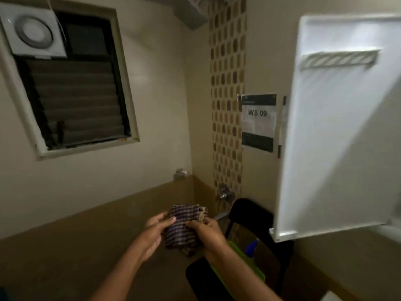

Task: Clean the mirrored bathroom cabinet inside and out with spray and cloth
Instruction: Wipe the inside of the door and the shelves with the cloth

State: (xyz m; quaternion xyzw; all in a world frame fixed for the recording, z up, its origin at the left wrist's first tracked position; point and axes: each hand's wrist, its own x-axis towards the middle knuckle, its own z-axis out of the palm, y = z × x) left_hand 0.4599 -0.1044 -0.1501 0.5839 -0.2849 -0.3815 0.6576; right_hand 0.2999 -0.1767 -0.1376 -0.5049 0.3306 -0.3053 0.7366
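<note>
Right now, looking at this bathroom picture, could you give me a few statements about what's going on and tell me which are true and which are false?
1. Both hands hold the striped cloth. True: the left hand and right hand grip it from either side.
2. The cabinet door is closed. False: it stands swung open, its white inner side showing.
3. A paper sign on the wall reads WS 09. True.
4. The blue spray bottle is in the right hand. False: it sits low down near the green tray, untouched.
5. The cloth is wiping the door. False: it is held apart from the door.
</note>
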